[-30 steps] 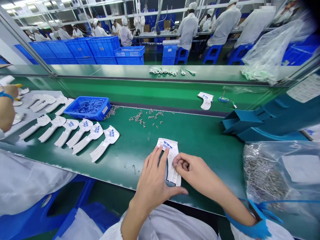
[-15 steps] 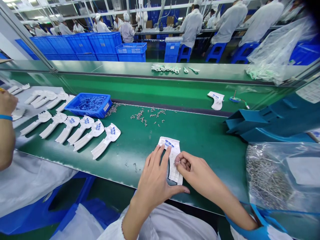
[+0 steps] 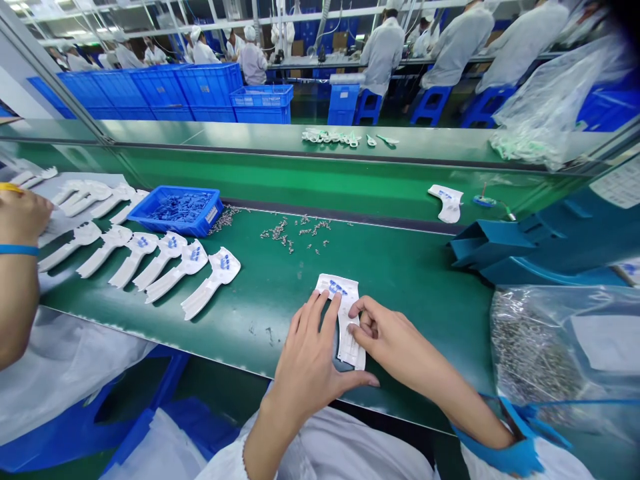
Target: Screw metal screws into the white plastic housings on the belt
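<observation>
A white curved plastic shell with small blue pieces at its wide upper end lies on the green table in front of me. Against its left edge rest the fingertips of my left hand, which is open with the thumb stretched out below the shell. My right hand is over the shell's right side, fingers curled and the index tip slightly apart from the thumb tip. Whatever its curled fingers hold is too small or hidden to make out.
Small metal screws lie scattered beyond the shell, near a blue tray of blue pieces. Similar white shells stand in a row leftward. At right are a bag of metal parts and teal bins. A co-worker's arm reaches in from the left.
My right index fingertip has lifted a little away from the thumb. On the far green strip, a white shell and a small blue-green item have shifted right. The co-worker's hand has moved right.
</observation>
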`<action>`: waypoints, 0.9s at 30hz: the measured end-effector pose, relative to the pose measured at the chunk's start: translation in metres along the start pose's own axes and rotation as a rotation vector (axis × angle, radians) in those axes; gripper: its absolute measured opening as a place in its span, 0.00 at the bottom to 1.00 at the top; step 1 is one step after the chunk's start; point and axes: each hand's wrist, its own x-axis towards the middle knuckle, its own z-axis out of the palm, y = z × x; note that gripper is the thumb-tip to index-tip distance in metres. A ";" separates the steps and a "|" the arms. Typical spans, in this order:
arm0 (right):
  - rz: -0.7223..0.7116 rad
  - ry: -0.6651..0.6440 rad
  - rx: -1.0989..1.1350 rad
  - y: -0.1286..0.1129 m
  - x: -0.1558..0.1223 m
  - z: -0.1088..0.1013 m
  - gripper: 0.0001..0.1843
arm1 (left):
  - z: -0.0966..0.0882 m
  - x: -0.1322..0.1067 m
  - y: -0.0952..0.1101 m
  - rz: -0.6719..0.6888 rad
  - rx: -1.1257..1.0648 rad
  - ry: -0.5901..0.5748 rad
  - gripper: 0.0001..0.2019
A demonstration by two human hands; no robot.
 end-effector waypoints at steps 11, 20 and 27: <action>-0.289 0.197 -0.310 0.000 0.105 -0.038 0.17 | 0.002 -0.003 0.000 -0.013 0.009 0.037 0.58; -0.316 0.158 -0.418 -0.034 0.136 -0.020 0.08 | 0.003 -0.004 -0.002 -0.020 -0.028 0.076 0.57; -0.265 -0.097 0.125 -0.020 0.058 -0.042 0.13 | -0.003 -0.008 -0.003 -0.043 -0.279 0.222 0.35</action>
